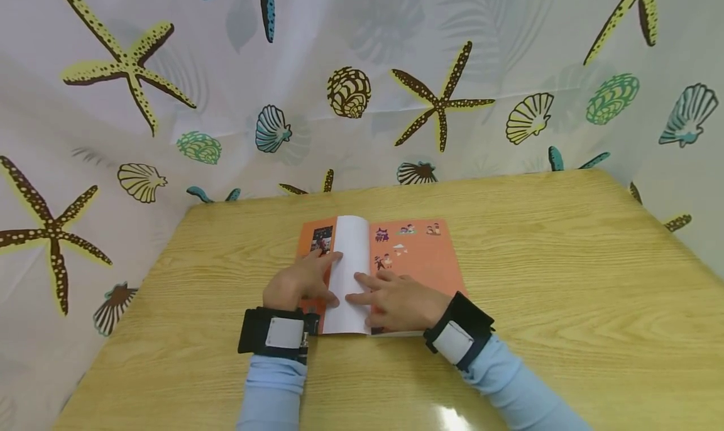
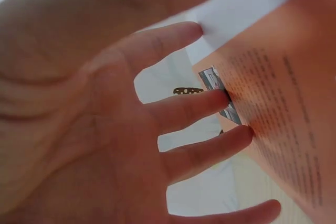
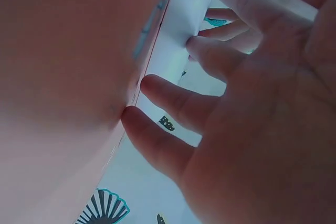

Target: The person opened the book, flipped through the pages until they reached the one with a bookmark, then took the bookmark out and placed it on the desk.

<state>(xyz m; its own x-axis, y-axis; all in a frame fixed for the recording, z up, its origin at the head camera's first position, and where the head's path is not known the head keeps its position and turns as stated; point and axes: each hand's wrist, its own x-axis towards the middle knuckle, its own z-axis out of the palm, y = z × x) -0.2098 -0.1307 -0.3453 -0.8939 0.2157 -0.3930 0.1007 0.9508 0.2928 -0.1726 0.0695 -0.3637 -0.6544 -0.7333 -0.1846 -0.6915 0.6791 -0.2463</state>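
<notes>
Book (image 1: 366, 255) lies opened on the bench, about mid-bench, pages facing up. Down its centre runs a white strip (image 1: 352, 237), between an orange left page (image 1: 307, 237) and an orange right page (image 1: 432, 261). Left page carries a dark photo (image 1: 322, 238) near its top; in the left wrist view, lines of print (image 2: 286, 114) show as well, too blurred to read. Right page has small drawn figures (image 1: 408, 229) along the top, with more below at its left.

Left hand (image 1: 301, 281) rests across the left page and the strip's left edge. Fingers spread wide, nearly straight, holding nothing; one tip touches the white, another meets the photo.

Right hand (image 1: 406, 302) lies over the lower right page and reaches leftward onto the strip. Fingers fanned and fairly straight, nothing gripped — tips press on the white and along the fold. The two hands sit near each other, apart.

Each wrist wears a black band (image 1: 460, 330) with a pale plate; light-blue sleeves (image 1: 520, 387) beyond.

Bench (image 1: 565, 261): yellowish wood grain, a bright glare spot at the near side. Behind and to both sides, a white cloth (image 1: 362, 145) — printed with starfish and shells in yellow, brown, blue and green.
</notes>
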